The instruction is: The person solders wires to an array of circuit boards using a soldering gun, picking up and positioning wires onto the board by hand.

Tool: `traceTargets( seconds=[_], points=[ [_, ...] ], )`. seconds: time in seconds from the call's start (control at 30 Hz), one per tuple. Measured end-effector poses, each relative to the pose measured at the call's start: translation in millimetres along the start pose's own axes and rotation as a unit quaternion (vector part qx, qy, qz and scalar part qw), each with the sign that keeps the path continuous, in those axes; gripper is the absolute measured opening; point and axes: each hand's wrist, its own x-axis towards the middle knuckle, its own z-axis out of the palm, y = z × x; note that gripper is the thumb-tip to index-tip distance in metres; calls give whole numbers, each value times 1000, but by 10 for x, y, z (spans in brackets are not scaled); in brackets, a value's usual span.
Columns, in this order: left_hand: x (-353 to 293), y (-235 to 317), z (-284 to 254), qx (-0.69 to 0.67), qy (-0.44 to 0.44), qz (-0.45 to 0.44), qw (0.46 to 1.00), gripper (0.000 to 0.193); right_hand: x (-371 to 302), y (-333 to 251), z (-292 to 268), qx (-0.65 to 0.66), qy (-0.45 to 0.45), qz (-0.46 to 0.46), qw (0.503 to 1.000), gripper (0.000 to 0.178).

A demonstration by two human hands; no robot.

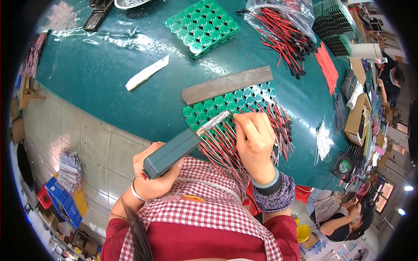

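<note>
My left hand [152, 185] is wrapped round a dark green, boxy soldering gun [173, 152], whose metal front end reaches over a panel of round green circuit boards [220, 102]. Right by that tip, my right hand [257, 141] is closed in a pinch on a thin wire; its end at the board is too small to make out. Red, black and white wires [220, 145] hang from the panel's near rows toward my checked apron. Along the panel's far edge lies a flat grey-brown bar [226, 85].
Farther back sits a stack of green board panels [202, 26], with a bag of red and black wires [283, 30] to its right. A white strip [148, 73] lies left of centre. More wire bundles [326, 67] and a cardboard box [358, 119] stand at right. Another person [339, 217] sits nearby.
</note>
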Motion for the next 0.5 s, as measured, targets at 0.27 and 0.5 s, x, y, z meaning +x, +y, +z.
traceTargets(
  seconds=[0.27, 0.5],
  points=[
    [13, -7, -10, 20, -6, 14, 1000, 19, -1, 0, 3, -12, -7, 2, 1000, 24],
    [-19, 2, -18, 15, 7, 1, 1000, 18, 1, -7, 9, -19, -6, 4, 1000, 23]
  ],
)
